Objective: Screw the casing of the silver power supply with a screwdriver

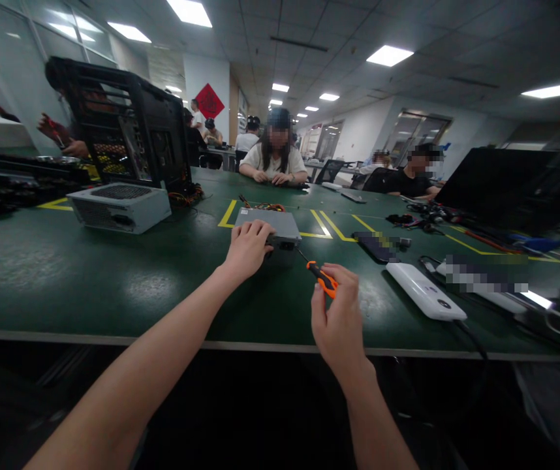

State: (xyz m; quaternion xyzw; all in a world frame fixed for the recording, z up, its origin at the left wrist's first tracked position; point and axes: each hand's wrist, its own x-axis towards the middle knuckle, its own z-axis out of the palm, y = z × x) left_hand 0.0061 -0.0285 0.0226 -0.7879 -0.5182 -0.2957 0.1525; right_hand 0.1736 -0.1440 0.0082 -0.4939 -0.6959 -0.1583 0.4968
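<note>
A grey metal computer power supply [280, 224] lies on the green table in front of me, its power socket facing my side and coloured cables behind it. Draped over its front left part, my left hand [248, 250] grips it with bent fingers. My right hand [339, 313] is closed around the orange and black handle of a screwdriver [322, 279]. The thin shaft points up and left to the power supply's front right corner; whether the tip touches a screw is too small to tell.
A second power supply [121, 207] and an open black computer case [128, 124] stand at left. On the right lie a phone [375, 247], a white power bank-like device [425, 290] with a cable, loose cables and a dark monitor-like panel [519, 192]. A person [274, 153] sits opposite.
</note>
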